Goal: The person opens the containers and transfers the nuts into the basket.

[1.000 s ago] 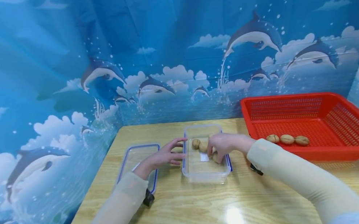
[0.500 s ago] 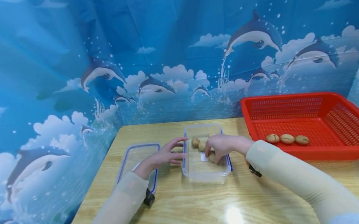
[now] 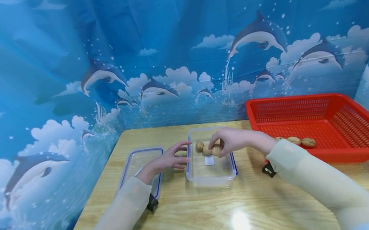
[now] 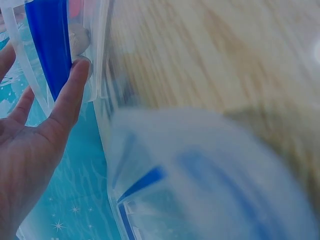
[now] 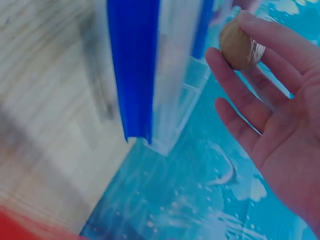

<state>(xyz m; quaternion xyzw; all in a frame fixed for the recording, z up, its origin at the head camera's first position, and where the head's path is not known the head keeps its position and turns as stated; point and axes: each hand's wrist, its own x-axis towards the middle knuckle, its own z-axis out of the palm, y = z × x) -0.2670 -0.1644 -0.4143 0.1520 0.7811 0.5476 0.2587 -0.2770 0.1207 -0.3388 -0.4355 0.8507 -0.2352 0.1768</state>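
Note:
My right hand (image 3: 232,140) pinches a walnut (image 5: 236,46) between thumb and fingertips, over the right part of a clear plastic box (image 3: 198,171). In the right wrist view the walnut looks clear of the box wall. Two more walnuts lie in the box: one walnut (image 3: 200,146) at the left and another walnut (image 3: 206,150) beside it. A white label (image 3: 209,160) shows on the box floor. My left hand (image 3: 167,160) has its fingers spread against the box's left side, by a blue locking flap (image 4: 52,45). My right hand hides the box's far right corner.
A clear lid with a blue seal (image 3: 156,149) lies left of the box, partly under the left forearm. At the right stands a red perforated basket (image 3: 347,120) with several walnuts (image 3: 293,140) near its front wall. A dolphin-print curtain (image 3: 171,49) hangs behind the wooden table (image 3: 195,218).
My right hand has risen from the box's right side and moved toward the back, bringing a walnut up in its fingers. The left hand stays at the box's left side.

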